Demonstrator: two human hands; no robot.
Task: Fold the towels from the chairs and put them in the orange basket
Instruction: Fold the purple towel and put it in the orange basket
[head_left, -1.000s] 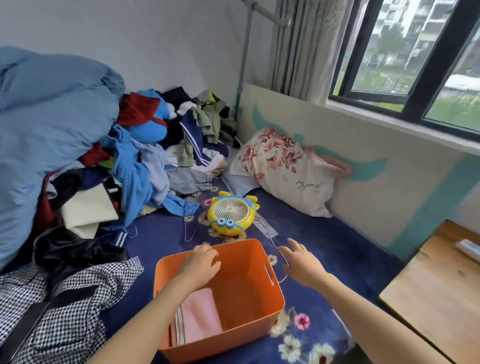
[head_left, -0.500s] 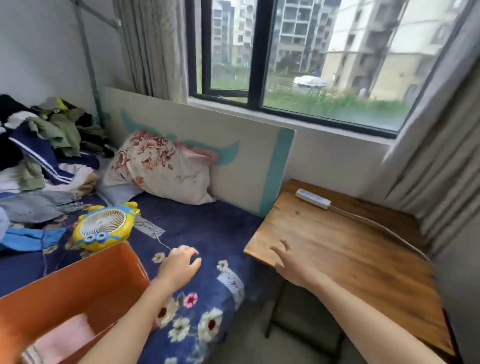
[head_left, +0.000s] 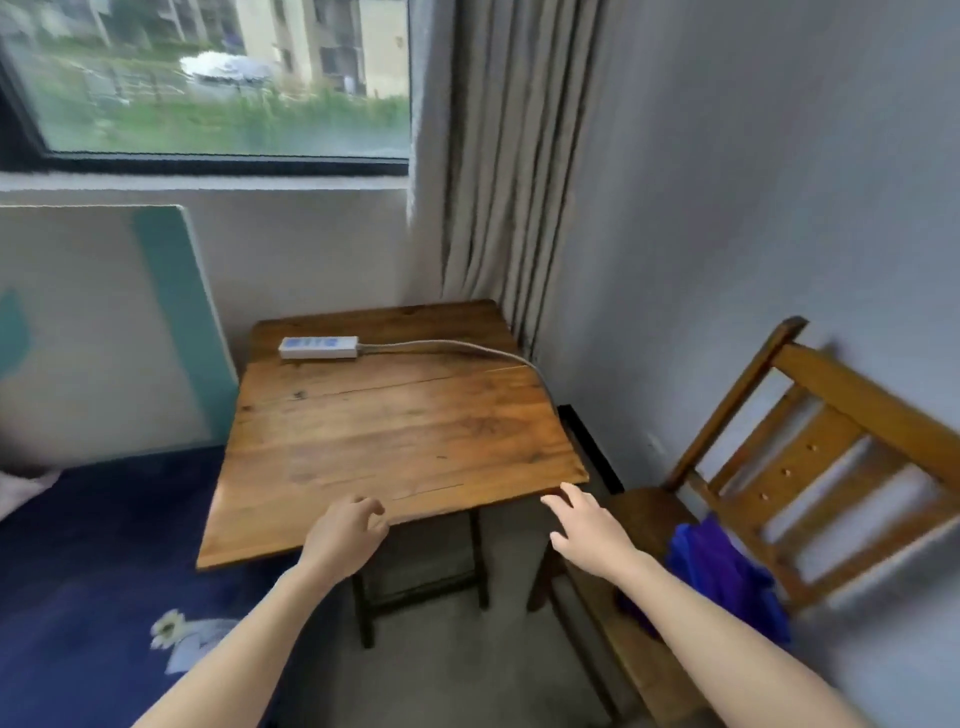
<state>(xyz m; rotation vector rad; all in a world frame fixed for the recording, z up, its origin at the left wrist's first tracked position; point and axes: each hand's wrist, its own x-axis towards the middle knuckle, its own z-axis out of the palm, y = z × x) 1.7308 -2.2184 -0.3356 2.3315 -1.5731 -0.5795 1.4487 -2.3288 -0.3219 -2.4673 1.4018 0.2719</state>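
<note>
A blue-purple towel (head_left: 727, 577) lies crumpled on the seat of a wooden chair (head_left: 810, 447) at the right, against the wall. My right hand (head_left: 587, 530) hovers with fingers relaxed just left of the chair, near the front right corner of the wooden table (head_left: 395, 431), holding nothing. My left hand (head_left: 345, 532) hangs over the table's front edge with fingers loosely curled and empty. The orange basket is out of view.
A white power strip (head_left: 318, 347) with its cable lies at the back of the table. The bed with a dark blue flowered cover (head_left: 93, 561) fills the lower left. A grey curtain (head_left: 498, 156) hangs behind the table. Bare floor (head_left: 441, 660) lies under the table.
The view has swung right, away from the bed and the orange basket, and now shows the table and the chair with the towel. Both hands have moved right, still empty.
</note>
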